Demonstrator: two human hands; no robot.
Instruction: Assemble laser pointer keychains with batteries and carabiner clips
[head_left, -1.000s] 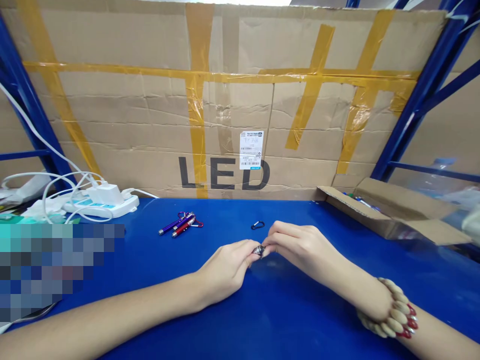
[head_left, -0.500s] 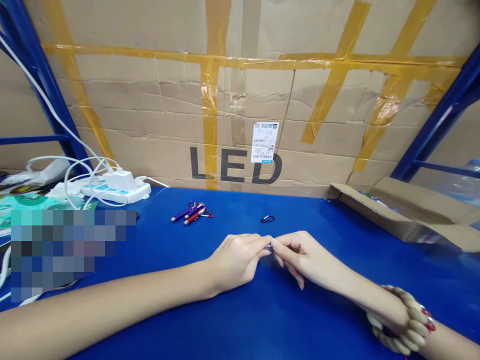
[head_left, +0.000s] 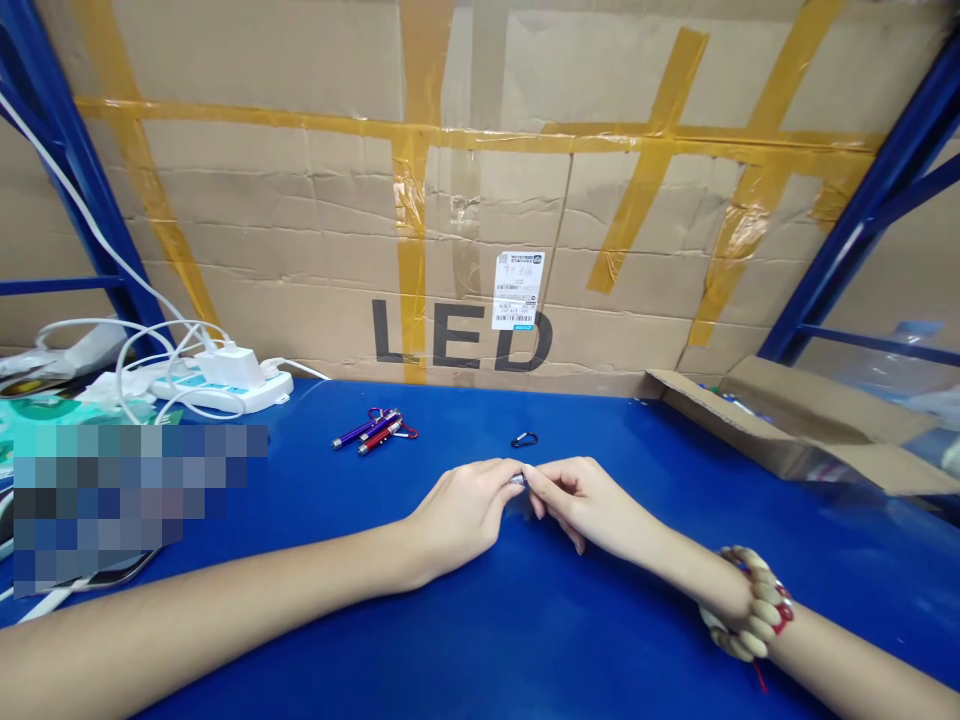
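My left hand (head_left: 459,515) is closed, its thumb and fingers pinching a small silvery metal piece (head_left: 517,480) whose rest is hidden in the hand. My right hand (head_left: 592,505) meets it from the right, thumb and index finger pressed together at the end of that piece; what they grip is too small to name. Just beyond the hands a black carabiner clip (head_left: 525,439) lies on the blue table (head_left: 480,640). Farther left rest purple penlights (head_left: 352,435) and a red one (head_left: 380,438), with clips attached.
At the back left is a white power strip (head_left: 259,395) with plugs and tangled cables. An open cardboard box (head_left: 757,440) stands at the right. A large taped carton (head_left: 315,240) closes off the back, between blue metal posts.
The whole view has shifted slightly, so most things appear farther left. Both hands remain together, and a little more of the silvery piece shows between the fingers.
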